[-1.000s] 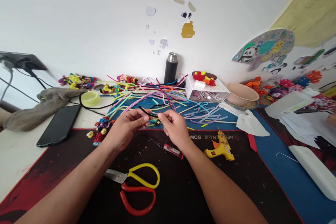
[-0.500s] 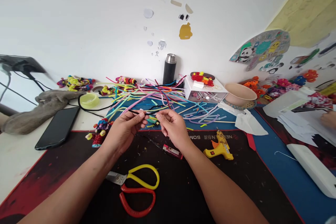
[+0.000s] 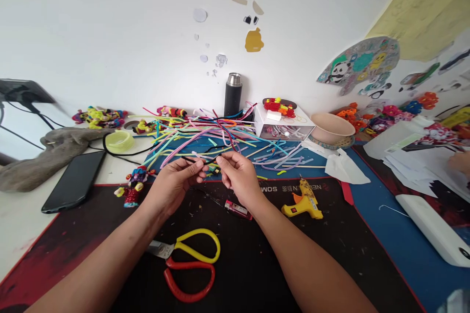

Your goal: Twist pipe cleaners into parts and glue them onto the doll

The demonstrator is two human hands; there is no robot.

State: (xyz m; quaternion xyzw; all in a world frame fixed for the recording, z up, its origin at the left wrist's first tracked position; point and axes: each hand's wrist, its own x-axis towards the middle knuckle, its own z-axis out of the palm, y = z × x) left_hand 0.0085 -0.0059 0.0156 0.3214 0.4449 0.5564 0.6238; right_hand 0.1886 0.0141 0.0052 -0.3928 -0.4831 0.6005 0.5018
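A thin black pipe cleaner stretches between my two hands above the back of the dark mat. My left hand pinches one part of it between thumb and fingers. With thumb and forefinger, my right hand grips it a short way to the right. Behind the hands lies a loose pile of coloured pipe cleaners. Scissors with one yellow and one red handle lie below the hands. A red lighter rests under my right hand. Left of my left hand stands a small doll figure.
A yellow glue gun lies right of my right forearm. At the left are a phone and a yellow tape roll. A black flask, a white drawer box and a pink bowl stand along the wall.
The view has shifted slightly, moving the surroundings a little leftward. Both hands keep their pinch on the black pipe cleaner, with more of it showing between them.
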